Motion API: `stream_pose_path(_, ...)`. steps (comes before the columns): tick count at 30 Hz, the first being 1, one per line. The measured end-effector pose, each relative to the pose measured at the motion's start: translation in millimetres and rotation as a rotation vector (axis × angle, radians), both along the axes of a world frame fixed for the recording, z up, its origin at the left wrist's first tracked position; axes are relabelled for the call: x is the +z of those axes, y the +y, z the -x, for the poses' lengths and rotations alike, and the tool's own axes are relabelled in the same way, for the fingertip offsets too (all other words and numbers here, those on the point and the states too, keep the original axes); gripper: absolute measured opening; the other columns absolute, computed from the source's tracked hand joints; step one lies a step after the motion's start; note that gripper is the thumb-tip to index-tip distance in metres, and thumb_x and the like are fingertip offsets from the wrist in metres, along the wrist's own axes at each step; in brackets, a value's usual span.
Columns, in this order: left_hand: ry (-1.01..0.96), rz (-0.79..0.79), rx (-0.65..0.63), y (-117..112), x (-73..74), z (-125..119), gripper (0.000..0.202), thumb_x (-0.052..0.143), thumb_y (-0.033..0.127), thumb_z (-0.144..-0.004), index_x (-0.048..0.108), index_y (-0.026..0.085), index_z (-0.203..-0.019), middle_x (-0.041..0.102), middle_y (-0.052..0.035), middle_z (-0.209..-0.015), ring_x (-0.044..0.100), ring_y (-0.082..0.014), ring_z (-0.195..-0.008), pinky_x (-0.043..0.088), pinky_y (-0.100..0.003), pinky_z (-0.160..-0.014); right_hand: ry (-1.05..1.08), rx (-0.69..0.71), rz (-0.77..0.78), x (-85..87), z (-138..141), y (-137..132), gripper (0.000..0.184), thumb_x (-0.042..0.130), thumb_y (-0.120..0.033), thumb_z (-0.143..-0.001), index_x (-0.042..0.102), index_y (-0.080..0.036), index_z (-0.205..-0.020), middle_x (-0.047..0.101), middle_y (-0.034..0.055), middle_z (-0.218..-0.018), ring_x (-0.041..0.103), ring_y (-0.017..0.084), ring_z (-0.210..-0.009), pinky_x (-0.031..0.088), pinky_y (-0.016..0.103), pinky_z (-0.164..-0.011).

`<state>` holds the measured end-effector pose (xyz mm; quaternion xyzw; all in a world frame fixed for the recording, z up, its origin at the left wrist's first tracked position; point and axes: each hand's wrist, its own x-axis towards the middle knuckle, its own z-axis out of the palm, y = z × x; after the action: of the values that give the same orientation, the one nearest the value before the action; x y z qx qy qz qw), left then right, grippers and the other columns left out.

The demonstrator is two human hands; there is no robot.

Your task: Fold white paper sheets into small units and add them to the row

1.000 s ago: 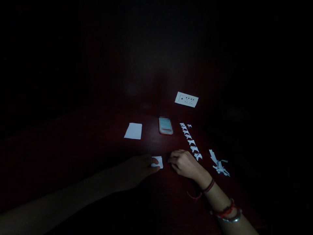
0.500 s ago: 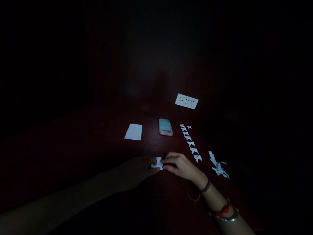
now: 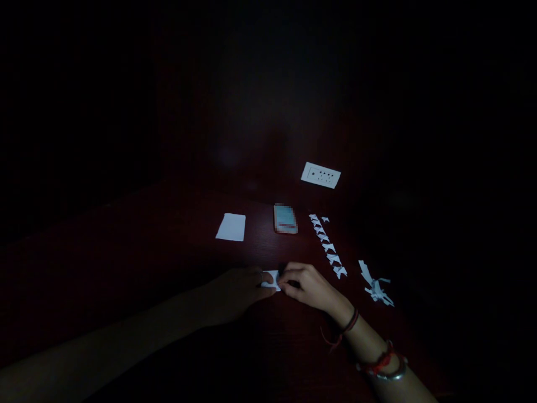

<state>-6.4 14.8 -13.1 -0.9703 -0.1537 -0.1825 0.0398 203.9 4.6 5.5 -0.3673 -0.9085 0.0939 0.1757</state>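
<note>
A small piece of white paper (image 3: 272, 277) lies on the dark red table between my two hands. My left hand (image 3: 241, 288), in shadow and wearing a ring, grips the paper's left part, with the thumb along its near edge and a finger on top. From the right, my right hand (image 3: 305, 284) pinches the paper's right edge with thumb and fingertips. Its fingers partly cover that edge, so any fold there is hidden. Right of my right hand runs a slanting row of folded white paper pieces (image 3: 328, 246).
A stack or sheet of white paper (image 3: 231, 227) lies at the back left. A blurred phone-like object (image 3: 285, 219) is behind my hands. Cut paper strips (image 3: 378, 291) form a heap at the right. One small paper piece (image 3: 325, 219) sits beside the row. A wall socket (image 3: 321, 175) is behind.
My right thumb and fingertips have closed together at the paper's right edge. My left finger has shifted slightly right over the paper. The view has moved a little.
</note>
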Motion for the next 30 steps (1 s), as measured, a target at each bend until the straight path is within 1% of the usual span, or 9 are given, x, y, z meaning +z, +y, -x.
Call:
stream_pose_path(3,0.021,-0.005,0.0,0.1,1.1,-0.4,0.035,0.037,0.014,-0.083,0.039,0.021,-0.118,0.049,-0.0077,-0.111,0.046,-0.019,-0.095,0.04,-0.032,-0.076,0.068,-0.051,0.013,-1.9,3.2,1.4,0.014,0.047,-0.012,-0.073,0.06,-0.016,-0.074,0.054,0.0006,-0.073,0.05,0.009,-0.065,0.038,0.018,-0.062)
stream_pose_path(9,0.026,-0.02,0.016,3.5,-5.6,1.7,0.034,0.036,0.014,-0.084,0.041,0.022,-0.117,0.049,-0.008,-0.112,0.045,-0.0206,-0.097,0.04,-0.034,-0.077,0.153,-0.157,0.066,-5.4,5.2,6.5,0.011,0.049,-0.01,-0.068,0.059,-0.014,-0.067,0.05,-0.0014,-0.063,0.044,0.007,-0.057,0.034,0.017,-0.055)
stream_pose_path(11,0.018,-0.018,0.01,2.0,-3.4,1.1,0.034,0.037,0.013,-0.083,0.041,0.021,-0.116,0.049,-0.008,-0.112,0.046,-0.0204,-0.097,0.04,-0.033,-0.077,0.171,-0.185,0.087,-6.9,5.5,8.4,0.008,0.05,-0.01,-0.066,0.057,-0.014,-0.064,0.049,-0.0019,-0.062,0.044,0.007,-0.057,0.034,0.017,-0.055)
stream_pose_path(14,-0.024,-0.013,-0.002,-1.8,3.7,-1.0,0.032,0.035,0.012,-0.083,0.044,0.019,-0.113,0.049,-0.0076,-0.111,0.047,-0.019,-0.096,0.04,-0.031,-0.077,0.188,-0.217,0.124,-9.3,6.1,11.1,0.006,0.051,-0.011,-0.064,0.054,-0.014,-0.06,0.049,-0.0025,-0.061,0.044,0.007,-0.057,0.033,0.017,-0.055)
stream_pose_path(17,-0.038,-0.009,-0.027,-3.8,8.8,-2.1,0.032,0.034,0.011,-0.083,0.044,0.018,-0.112,0.049,-0.007,-0.113,0.047,-0.0187,-0.095,0.04,-0.03,-0.076,0.195,-0.243,0.163,-11.4,6.3,13.3,0.007,0.051,-0.013,-0.064,0.051,-0.014,-0.057,0.048,-0.0031,-0.06,0.044,0.007,-0.057,0.034,0.016,-0.054)
stream_pose_path(20,0.011,0.007,-0.024,-3.4,9.0,-1.6,0.034,0.036,0.01,-0.081,0.042,0.018,-0.114,0.048,-0.0069,-0.115,0.046,-0.0199,-0.098,0.04,-0.033,-0.078,0.193,-0.268,0.198,-12.6,6.4,14.9,0.009,0.05,-0.016,-0.064,0.05,-0.014,-0.056,0.048,-0.0034,-0.058,0.044,0.007,-0.057,0.034,0.016,-0.054)
stream_pose_path(25,0.083,0.03,0.048,-2.9,5.8,-0.8,0.041,0.041,0.005,-0.075,0.043,0.019,-0.114,0.045,-0.0043,-0.119,0.043,-0.0206,-0.103,0.036,-0.034,-0.084,0.173,-0.315,0.274,-11.8,7.4,16.7,0.009,0.05,-0.02,-0.065,0.053,-0.014,-0.058,0.05,-0.0034,-0.057,0.045,0.007,-0.055,0.034,0.016,-0.053)
stream_pose_path(30,0.101,0.061,0.07,-0.1,-0.6,0.7,0.047,0.042,0.004,-0.073,0.041,0.021,-0.116,0.044,-0.002,-0.121,0.038,-0.022,-0.108,0.034,-0.036,-0.086,0.15,-0.346,0.283,-11.6,9.5,18.0,0.009,0.051,-0.021,-0.065,0.054,-0.015,-0.059,0.052,-0.0032,-0.057,0.046,0.007,-0.054,0.034,0.017,-0.052)
